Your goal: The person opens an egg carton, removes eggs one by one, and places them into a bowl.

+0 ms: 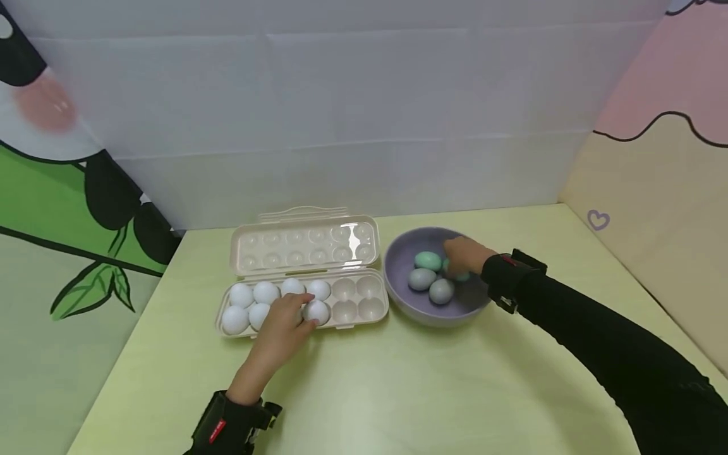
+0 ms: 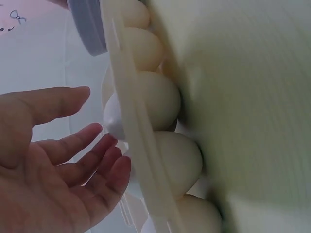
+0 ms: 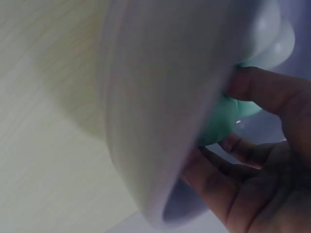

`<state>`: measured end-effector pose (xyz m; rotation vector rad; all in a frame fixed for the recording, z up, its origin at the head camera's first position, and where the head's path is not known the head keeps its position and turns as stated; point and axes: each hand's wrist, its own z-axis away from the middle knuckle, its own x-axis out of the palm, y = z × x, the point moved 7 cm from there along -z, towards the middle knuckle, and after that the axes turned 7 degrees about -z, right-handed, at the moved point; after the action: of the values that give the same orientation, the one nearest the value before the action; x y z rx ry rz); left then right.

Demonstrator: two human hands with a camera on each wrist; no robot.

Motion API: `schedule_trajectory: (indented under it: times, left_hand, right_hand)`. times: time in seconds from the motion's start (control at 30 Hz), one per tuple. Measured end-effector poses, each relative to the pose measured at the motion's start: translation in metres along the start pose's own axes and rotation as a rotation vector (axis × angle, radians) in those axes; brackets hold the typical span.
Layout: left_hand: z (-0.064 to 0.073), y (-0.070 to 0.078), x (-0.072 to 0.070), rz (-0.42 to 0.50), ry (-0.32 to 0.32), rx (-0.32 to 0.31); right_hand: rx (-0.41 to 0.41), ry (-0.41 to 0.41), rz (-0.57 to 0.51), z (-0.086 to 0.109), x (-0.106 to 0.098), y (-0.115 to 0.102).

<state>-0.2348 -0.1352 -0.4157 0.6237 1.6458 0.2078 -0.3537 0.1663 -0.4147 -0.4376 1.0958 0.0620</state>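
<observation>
My left hand reaches over the front row of the cream egg carton, thumb and fingers spread on either side of a white egg. In the left wrist view its fingertips are right at the carton's edge, with a gap beside the thumb. Inside the purple bowl, my right hand holds a green egg between thumb and fingers. Another green egg and two greyish eggs lie beside it. The hand partly covers the held egg in the head view.
Several white eggs fill the carton's left part, while the cups at its right end are bare. The carton's lid stands open behind it. Bowl and carton are close side by side on the pale yellow table, before a white backdrop.
</observation>
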Motion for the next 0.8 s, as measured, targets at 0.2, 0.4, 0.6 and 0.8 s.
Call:
schedule_trajectory:
  times: [0.2,0.4,0.6,0.8]
  left_hand:
    - [-0.002,0.001,0.01,-0.142,0.027,-0.005]
    - [-0.005,0.008,0.011,-0.242,0.096,0.052]
    - [-0.004,0.013,0.008,-0.23,0.156,0.127]
    - [-0.005,0.022,-0.002,-0.21,0.186,0.171]
  right_hand:
    - [0.026,-0.027,0.009,-0.003,0.006,0.004]
    - [-0.006,-0.038,-0.001,0.0,0.003,0.001]
    - [-0.027,-0.023,-0.009,0.014,-0.009,-0.01]
    - [-0.136,0.06,-0.04,0.031,-0.034,-0.034]
